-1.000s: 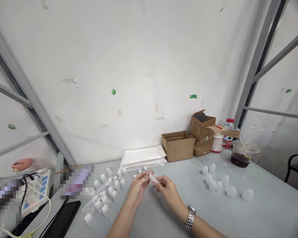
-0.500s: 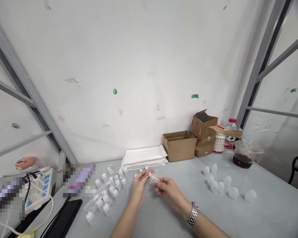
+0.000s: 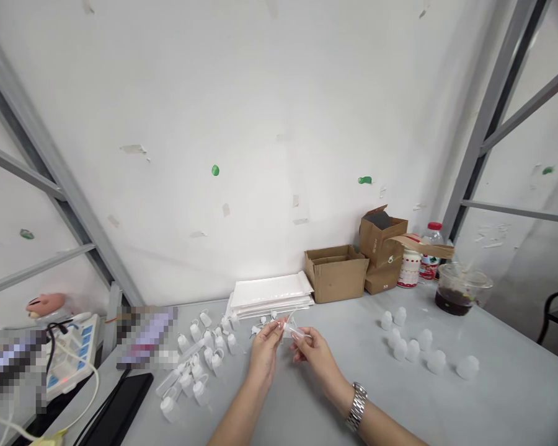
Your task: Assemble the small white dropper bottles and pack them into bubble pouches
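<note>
Between the fingertips of both hands is a small translucent plastic piece (image 3: 292,330) with a thin pale strand sticking up; its exact kind is too small to tell. My left hand (image 3: 263,348) pinches its left end. On the other side, my right hand (image 3: 317,353), with a metal watch (image 3: 357,406) on the wrist, grips the right end. Several small white bottles with strapped caps (image 3: 199,390) stand or lie to the left. Over on the right are several frosted, capless little bottles (image 3: 436,361). More small white caps (image 3: 255,330) lie just behind my left hand.
White envelopes (image 3: 272,288) are stacked by the wall, beside an open cardboard box (image 3: 337,279) and smaller brown boxes (image 3: 384,248). A lidded bowl of dark liquid (image 3: 456,300) stands at the right edge. At left are a black slab (image 3: 116,412) and a power strip (image 3: 72,365) with cables.
Both hands stay near the same place. The held piece has turned, and its thin strand now points upward. My left fingers have closed in toward the right hand.
</note>
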Demonstrator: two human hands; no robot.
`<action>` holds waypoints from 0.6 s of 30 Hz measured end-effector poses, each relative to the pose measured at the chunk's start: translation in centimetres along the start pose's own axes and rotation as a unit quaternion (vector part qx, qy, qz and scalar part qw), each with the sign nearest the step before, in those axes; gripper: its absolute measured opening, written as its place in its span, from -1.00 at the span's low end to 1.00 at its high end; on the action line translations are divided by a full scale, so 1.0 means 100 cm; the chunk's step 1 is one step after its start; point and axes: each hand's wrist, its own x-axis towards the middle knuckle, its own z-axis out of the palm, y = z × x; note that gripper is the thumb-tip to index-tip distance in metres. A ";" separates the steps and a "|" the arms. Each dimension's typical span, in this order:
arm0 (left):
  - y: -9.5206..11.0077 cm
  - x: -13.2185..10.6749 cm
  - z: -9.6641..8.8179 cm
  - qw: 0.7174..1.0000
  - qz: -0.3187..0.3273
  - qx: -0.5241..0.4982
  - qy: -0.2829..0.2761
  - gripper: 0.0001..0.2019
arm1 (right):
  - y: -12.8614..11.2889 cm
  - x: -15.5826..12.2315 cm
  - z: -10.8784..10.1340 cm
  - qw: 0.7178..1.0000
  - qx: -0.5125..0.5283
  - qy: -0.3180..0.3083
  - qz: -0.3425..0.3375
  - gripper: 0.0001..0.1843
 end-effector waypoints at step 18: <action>0.016 0.002 -0.007 0.993 0.038 0.092 -0.056 -0.76 | -0.006 0.000 -0.002 0.995 -0.046 -0.091 0.018 -0.48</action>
